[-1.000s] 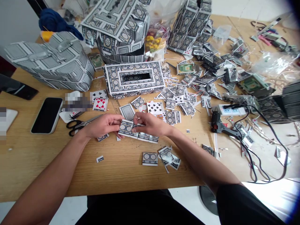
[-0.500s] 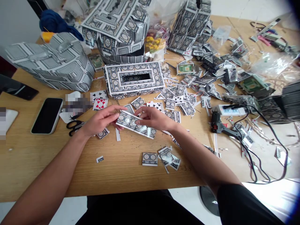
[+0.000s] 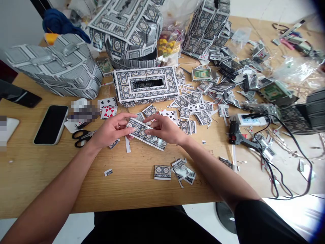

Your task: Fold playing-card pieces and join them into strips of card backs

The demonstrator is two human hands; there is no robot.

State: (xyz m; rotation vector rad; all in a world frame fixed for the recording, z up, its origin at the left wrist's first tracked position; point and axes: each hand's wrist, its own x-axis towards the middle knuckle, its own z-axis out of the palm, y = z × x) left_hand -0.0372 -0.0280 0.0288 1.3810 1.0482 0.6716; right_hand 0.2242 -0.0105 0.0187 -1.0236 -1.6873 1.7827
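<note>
Between my hands is a long patterned strip of playing cards (image 3: 149,138), tilted down to the right. My left hand (image 3: 111,130) pinches its left end, thumb on top and fingers partly hidden beneath. On the strip's upper right side my right hand (image 3: 165,128) is closed, its thumb pressing the face and its fingers at the far edge. Just beyond stands a box made of cards (image 3: 147,96) with a rectangular slot in its top. Cut card pieces (image 3: 186,112) lie right of my right hand. A folded card piece (image 3: 162,172) rests nearer the table edge.
Scissors (image 3: 82,137) and a phone (image 3: 50,125) lie at left. A glue gun (image 3: 235,132), its cables and a power strip (image 3: 250,119) are at right. Card-woven bags (image 3: 68,67) and a heap of cards (image 3: 225,67) fill the back of the table (image 3: 122,193).
My left thumb has slid further onto the strip. The strip has shifted slightly left at its right end, and my right hand has moved a little left with it.
</note>
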